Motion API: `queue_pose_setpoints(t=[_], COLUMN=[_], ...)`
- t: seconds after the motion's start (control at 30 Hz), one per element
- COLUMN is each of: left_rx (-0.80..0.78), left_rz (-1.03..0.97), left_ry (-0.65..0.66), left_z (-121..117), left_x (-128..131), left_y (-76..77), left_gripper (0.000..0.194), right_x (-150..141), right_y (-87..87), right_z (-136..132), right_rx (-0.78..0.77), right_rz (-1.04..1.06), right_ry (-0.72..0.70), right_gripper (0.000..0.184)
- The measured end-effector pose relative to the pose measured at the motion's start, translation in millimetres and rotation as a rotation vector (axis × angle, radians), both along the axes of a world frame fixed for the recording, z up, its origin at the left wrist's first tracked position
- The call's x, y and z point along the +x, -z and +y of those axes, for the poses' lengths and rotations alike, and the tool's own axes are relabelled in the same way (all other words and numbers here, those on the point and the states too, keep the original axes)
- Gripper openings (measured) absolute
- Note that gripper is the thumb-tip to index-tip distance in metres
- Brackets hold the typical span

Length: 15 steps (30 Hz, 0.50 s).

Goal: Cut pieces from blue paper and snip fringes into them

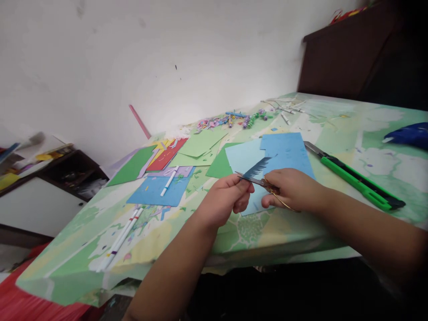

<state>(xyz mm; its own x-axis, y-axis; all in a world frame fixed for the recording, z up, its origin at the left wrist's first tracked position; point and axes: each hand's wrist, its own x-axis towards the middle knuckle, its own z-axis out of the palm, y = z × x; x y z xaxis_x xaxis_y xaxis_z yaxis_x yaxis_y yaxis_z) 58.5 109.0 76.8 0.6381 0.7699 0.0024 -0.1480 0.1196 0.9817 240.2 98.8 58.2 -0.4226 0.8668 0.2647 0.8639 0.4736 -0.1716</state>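
Observation:
My left hand (227, 198) pinches one end of a dark blue paper strip (257, 168) whose upper edge is cut into a fringe. In my right hand (290, 189) is a pair of scissors (269, 185) with gold-coloured handles, its fingers in and around the loops. The blades point left and lie across the strip close to my left fingertips. Both hands are above the near edge of the table, in front of a light blue sheet (245, 154) and a blue sheet (287, 154).
A large green utility knife (361, 180) lies right of my right hand. Green sheets (200, 145), a red sheet (167, 154) and white markers (122, 238) lie to the left. Curled paper strips (250, 120) and scraps sit at the back, before the wall. A patterned cloth (76, 256) covers the table.

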Motion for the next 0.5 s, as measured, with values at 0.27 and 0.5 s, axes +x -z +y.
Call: queue_pose_setpoints(t=[0.27, 0.5], left_rx=[0.038, 0.329], left_rz=[-0.001, 0.272], left_ry=[-0.13, -0.337], left_z=[3.8, -1.0], left_x=[3.9, 7.7], left_y=[2.1, 1.7], left_gripper=[0.016, 0.019], right_x=[0.5, 0.9], right_y=[-1.4, 1.4], right_z=[5.0, 5.6], right_rx=[-0.092, -0.171], right_rz=[0.018, 0.092], right_ry=[0.035, -0.063], right_gripper=[0.041, 0.038])
